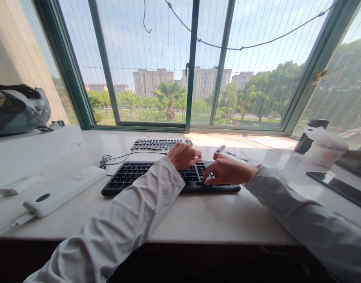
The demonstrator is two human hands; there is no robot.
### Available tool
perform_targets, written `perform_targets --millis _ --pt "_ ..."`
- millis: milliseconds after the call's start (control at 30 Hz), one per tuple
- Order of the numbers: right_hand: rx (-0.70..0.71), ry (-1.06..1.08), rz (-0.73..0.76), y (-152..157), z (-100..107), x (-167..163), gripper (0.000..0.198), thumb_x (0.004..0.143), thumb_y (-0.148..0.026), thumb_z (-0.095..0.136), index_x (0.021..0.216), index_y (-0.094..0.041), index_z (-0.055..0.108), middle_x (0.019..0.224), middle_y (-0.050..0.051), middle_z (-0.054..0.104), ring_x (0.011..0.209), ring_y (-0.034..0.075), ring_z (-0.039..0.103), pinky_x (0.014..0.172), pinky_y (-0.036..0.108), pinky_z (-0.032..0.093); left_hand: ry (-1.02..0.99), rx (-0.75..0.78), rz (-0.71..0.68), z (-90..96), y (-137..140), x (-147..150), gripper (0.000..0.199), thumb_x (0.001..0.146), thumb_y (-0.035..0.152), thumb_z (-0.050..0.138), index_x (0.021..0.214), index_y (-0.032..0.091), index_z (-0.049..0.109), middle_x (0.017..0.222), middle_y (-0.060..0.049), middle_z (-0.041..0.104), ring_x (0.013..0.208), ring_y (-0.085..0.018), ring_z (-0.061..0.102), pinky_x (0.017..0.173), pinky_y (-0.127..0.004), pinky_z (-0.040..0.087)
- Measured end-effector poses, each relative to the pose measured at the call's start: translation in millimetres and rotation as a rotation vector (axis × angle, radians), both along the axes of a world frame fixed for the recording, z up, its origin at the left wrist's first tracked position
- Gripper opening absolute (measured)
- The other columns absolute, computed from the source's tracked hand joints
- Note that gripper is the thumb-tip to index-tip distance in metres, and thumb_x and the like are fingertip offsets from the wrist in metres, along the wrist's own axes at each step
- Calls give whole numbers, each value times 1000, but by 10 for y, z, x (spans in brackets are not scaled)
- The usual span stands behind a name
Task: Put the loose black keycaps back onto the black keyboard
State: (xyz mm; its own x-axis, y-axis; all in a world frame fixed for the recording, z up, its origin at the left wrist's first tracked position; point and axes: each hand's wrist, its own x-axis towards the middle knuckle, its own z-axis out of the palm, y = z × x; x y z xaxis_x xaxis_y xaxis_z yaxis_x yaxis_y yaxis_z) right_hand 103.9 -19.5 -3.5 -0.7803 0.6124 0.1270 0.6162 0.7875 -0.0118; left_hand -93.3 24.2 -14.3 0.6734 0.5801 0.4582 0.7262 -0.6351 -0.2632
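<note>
A black keyboard [126, 175] lies on the white sill in front of me, the keys at its right end partly covered by my hands. My left hand [182, 156] is over the right part of the keyboard with its fingers bent; most of the fingertips are hidden behind the hand. My right hand [227, 169] is at the right end, thumb and forefinger curled close together down at the keys. Anything between those fingers is too small to make out. Behind the keyboard, rows of dark keys [157, 144] are set out in keyboard order.
A black cable [105, 161] is bundled left of the keyboard. Further left are a white power strip [67, 190] and a white box [68, 141]. On the right are a marker-like pen [220, 148], a phone [339, 186], a bagged cup [326, 151] and a dark cylinder [302, 143].
</note>
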Motion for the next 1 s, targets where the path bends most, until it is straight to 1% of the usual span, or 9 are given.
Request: perform_targets --millis 167,367,567,800,900,1000 --pt "24 -20 3 -59 22 -41 20 77 -40 67 88 -26 76 57 0 64 66 15 49 73 31 35 27 12 3 -9 -6 15 30 87 48 49 93 28 71 71 -4 69 66 -18 62 61 -27 34" --pt "-3 -10 4 -91 26 -54 21 80 -40 64 87 -24 76 56 -2 64 61 14 48 72 29 33 31 4 -5 -16 12 12 29 87 48 49 91 30 71 71 -3 69 66 -19 62 60 -27 34" --pt "35 -30 8 -71 24 -23 19 80 -40 64 89 -27 75 56 -3 63 63 14 47 71 29 33 22 -22 15 -20 2 16 30 87 48 49 92 29 72 72 -3 69 69 -18 63 63 -27 35" --pt "44 -51 10 -106 38 -40 21 81 -40 63 90 -26 76 59 0 65 68 16 48 70 31 33 10 -40 10 -8 -17 16 30 87 47 49 94 29 72 71 -4 69 70 -19 63 63 -27 37" --pt "47 -59 -1 -119 42 -49 20 80 -38 64 91 -26 76 59 0 66 65 16 48 71 31 33 -17 -78 -3 -9 -19 19 29 86 46 50 93 28 72 72 -3 69 69 -18 62 65 -27 37" --pt "35 -41 -2 -108 31 -45 20 81 -38 63 89 -26 76 59 1 66 63 15 49 73 32 34 -106 -197 -27 11 -10 15 29 83 48 54 90 28 72 74 -1 69 67 -15 59 64 -25 36"
